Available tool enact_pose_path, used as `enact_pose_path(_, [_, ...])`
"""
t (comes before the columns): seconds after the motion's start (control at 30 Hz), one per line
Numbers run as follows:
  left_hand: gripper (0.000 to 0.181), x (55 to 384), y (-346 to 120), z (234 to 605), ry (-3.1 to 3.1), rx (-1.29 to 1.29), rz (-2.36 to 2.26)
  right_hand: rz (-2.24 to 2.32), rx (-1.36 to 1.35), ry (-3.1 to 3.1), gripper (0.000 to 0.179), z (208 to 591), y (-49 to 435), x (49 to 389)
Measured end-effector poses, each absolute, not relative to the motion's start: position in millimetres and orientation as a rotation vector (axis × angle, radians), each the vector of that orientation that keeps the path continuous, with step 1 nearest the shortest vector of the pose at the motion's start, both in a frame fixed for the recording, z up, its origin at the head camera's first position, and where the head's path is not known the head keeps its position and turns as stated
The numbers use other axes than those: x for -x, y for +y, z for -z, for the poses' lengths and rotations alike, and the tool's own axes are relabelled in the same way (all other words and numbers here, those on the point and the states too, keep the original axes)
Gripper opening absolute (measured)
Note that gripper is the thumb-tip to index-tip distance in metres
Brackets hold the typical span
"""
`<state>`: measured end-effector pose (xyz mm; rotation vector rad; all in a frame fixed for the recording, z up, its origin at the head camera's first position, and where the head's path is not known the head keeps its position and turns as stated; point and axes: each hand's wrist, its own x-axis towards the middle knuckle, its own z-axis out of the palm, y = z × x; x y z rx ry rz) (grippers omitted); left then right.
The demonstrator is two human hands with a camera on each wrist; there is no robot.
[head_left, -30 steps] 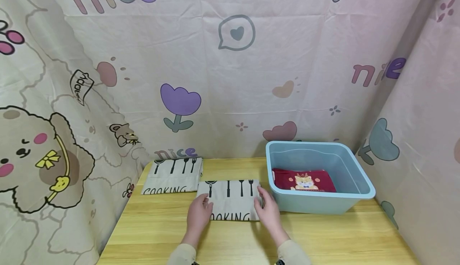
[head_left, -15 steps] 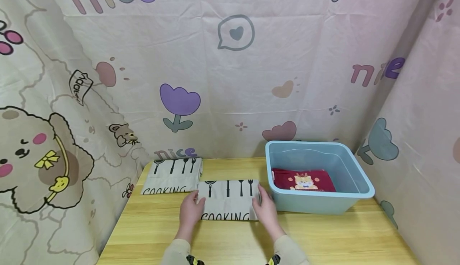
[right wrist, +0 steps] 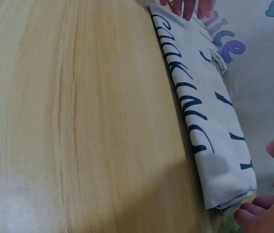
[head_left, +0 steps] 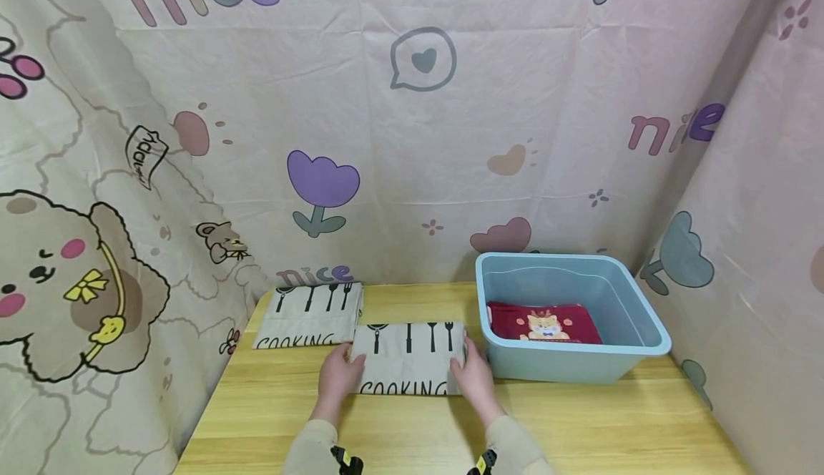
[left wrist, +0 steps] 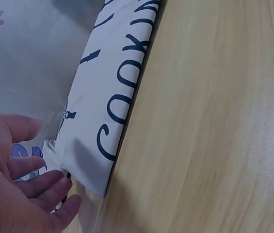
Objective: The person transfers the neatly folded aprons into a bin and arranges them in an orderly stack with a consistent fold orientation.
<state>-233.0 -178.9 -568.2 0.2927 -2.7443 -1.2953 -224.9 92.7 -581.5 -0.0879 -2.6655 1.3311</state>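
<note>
"What are you having in front of you?"

"A folded off-white fabric cloth with black utensil prints (head_left: pixel 408 360) is lying flat on a light wood-grain surface (head_left: pixel 412 436). Black COOKING lettering is running along its near edge."

"And where are you placing yourself?"

"My left hand (head_left: pixel 340 375) is resting at the cloth's left end, and my right hand (head_left: pixel 475 375) is waiting at its right end, beside the printed fork. Beige sleeves (head_left: pixel 312 446) are covering both my forearms."

"Are you gripping it?"

"No, I'm gripping nothing. In both wrist views my fingers are staying loose and gently bent, with the thumbs standing well away from them. Whether any fingertip is touching the fabric, I'm not managing to tell."

"What else is sitting around you?"

"A second folded off-white cloth with the same print (head_left: pixel 312 317) is lying farther back, on my left. To my right, a pale blue rectangular plastic tub (head_left: pixel 560 366) is standing just beyond my hand, and a flat dark red item with a cartoon animal (head_left: pixel 579 321) is lying inside it. Behind everything, a pale curtain with pastel prints (head_left: pixel 418 146) is hanging."
</note>
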Motion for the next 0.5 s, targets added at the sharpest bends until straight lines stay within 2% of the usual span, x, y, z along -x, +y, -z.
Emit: enact_pose_path(0.5, [0.056,241.0,-182.9,571.2,-2.738,-0.46,1.505,-1.308,0.138,-2.731,0.057,590.7,93.7,230.5])
